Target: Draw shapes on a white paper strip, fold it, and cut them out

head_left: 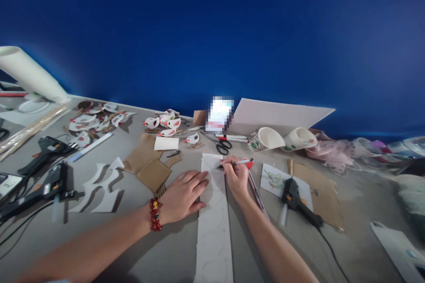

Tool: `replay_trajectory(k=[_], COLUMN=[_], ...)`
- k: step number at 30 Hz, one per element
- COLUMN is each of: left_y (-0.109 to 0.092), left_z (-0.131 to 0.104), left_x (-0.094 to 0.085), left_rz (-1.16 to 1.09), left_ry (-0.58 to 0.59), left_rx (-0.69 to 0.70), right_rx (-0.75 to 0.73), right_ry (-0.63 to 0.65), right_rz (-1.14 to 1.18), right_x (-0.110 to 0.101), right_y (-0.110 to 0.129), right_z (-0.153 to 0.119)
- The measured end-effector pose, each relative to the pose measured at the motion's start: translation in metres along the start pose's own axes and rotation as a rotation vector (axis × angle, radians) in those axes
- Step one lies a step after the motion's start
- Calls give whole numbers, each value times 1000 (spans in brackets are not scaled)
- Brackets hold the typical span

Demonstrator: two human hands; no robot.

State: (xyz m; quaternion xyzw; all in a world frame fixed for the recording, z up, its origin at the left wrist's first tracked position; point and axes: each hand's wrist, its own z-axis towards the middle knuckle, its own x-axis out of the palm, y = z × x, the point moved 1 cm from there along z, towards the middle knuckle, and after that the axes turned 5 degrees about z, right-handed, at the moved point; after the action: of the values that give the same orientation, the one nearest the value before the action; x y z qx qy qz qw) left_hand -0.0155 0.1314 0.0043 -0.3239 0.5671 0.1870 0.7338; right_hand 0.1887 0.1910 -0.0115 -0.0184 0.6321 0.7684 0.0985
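A long white paper strip [214,239] with faint curved pencil-like outlines lies in front of me. My left hand [184,194], a red beaded bracelet [155,214] at its wrist, rests flat with its fingertips on the strip's left edge. Between the fingers of my right hand [236,177] is a pen [239,162], its tip at the upper part of the strip. Something red [248,163] shows just behind that hand. Beside my right wrist a long slim stick-like item [257,192] lies on the table.
Small white paper birds [169,124] stand at the back left. Black scissors [223,146] and markers [232,138] lie before a propped, blurred screen [219,115]. Paper cups [267,138] are behind. A glue gun [297,201] lies right, others [49,185] left, with cables. Cardboard [152,174] and paper cutouts [104,190] lie left.
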Motion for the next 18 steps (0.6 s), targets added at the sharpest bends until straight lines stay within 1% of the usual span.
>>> replay_trajectory(k=[11,18], left_y=[-1,-1], left_z=[0,0], left_x=[-1,0], left_rz=[3,6], left_ry=[-13,-27], left_rx=[2,1], right_rx=[1,23], right_ry=[-32,-7], right_rz=[51,34], right_x=[-1,1], right_y=[-1,-1], right_z=[0,-1])
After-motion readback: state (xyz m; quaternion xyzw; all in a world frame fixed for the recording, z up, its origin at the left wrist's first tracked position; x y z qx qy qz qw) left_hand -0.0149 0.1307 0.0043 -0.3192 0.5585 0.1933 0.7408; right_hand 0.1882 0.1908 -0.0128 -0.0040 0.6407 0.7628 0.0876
